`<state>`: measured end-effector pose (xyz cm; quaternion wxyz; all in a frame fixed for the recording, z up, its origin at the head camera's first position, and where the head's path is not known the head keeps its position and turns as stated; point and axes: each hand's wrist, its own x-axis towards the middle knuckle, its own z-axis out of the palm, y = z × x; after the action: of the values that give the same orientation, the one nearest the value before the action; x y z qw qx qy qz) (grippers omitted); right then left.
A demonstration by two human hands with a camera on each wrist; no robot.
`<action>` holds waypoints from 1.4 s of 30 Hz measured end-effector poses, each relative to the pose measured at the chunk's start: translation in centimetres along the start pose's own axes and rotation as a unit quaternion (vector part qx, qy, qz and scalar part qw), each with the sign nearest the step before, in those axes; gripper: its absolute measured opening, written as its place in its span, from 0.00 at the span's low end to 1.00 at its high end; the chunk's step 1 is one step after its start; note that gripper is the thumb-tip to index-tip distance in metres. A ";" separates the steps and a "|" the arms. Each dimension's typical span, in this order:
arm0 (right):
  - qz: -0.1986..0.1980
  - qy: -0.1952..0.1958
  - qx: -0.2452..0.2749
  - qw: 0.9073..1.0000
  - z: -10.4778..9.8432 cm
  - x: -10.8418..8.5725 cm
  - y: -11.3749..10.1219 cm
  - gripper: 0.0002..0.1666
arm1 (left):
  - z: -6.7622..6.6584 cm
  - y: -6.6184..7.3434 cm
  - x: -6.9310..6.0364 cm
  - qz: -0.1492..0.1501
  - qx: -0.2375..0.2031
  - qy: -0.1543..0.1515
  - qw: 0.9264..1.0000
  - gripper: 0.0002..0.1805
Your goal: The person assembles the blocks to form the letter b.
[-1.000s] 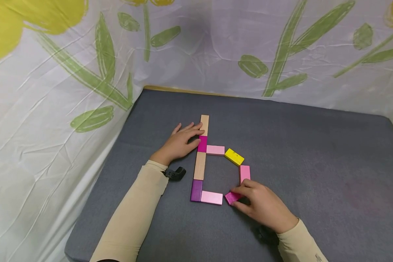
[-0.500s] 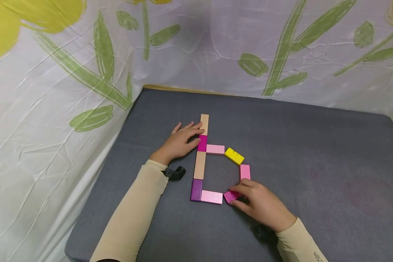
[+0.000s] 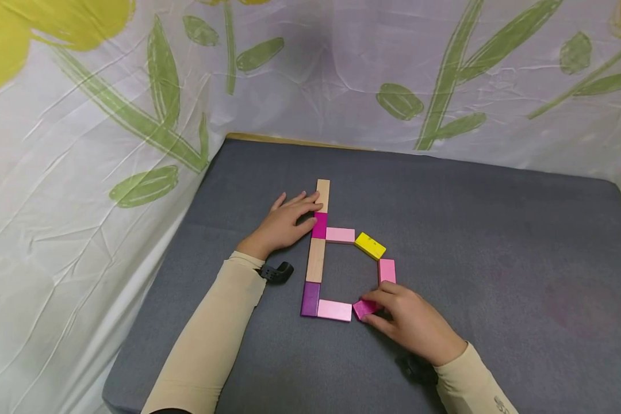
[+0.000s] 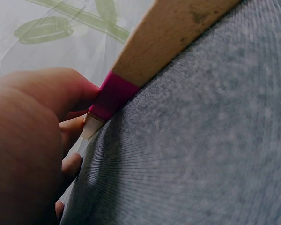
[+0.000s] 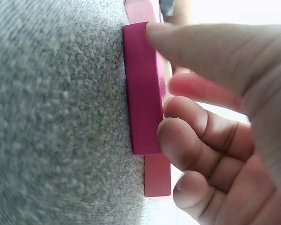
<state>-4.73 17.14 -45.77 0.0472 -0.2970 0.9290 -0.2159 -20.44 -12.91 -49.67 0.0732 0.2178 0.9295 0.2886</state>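
Observation:
My right hand (image 3: 416,325) pinches a magenta block (image 3: 364,309) between thumb and fingers at the lower right of a ring of blocks. That block's left corner meets the right end of a light pink block (image 3: 334,310). Just above my fingers lies another pink block (image 3: 387,270), its lower end hidden. My left hand (image 3: 279,230) lies beside a straight column of blocks, fingers extended, touching the top wooden block (image 3: 323,192) and the dark magenta block (image 3: 319,225) below it. Further down the column are a second wooden block (image 3: 315,260) and a purple block (image 3: 310,299).
A pink block (image 3: 340,235) juts right from the column, and a slanted yellow block (image 3: 370,245) follows it. All lie flat on a grey cloth-covered table (image 3: 497,259). A white curtain (image 3: 336,69) with painted plants hangs along the back and left.
My right hand has slid slightly left with the magenta block, closing the small gap to the light pink block. The left hand has stayed in place on the column.

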 end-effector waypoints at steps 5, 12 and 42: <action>0.006 0.050 0.014 0.999 -0.3 0.0 0.6 0.18 | 0.1 -0.1 0.1 0.004 0.001 0.002 1.000 0.26; 0.066 0.139 0.022 0.988 -0.5 0.0 2.2 0.13 | -0.1 -0.1 0.1 0.005 -0.002 0.001 1.000 0.26; 0.146 0.093 0.072 0.982 0.0 0.4 3.6 0.25 | -0.1 0.1 -0.1 -0.001 -0.013 0.000 1.000 0.26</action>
<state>-6.95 19.55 -47.26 0.0132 -0.1329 0.9447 -0.2994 -20.35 -12.89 -49.56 0.0764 0.2158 0.9260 0.3002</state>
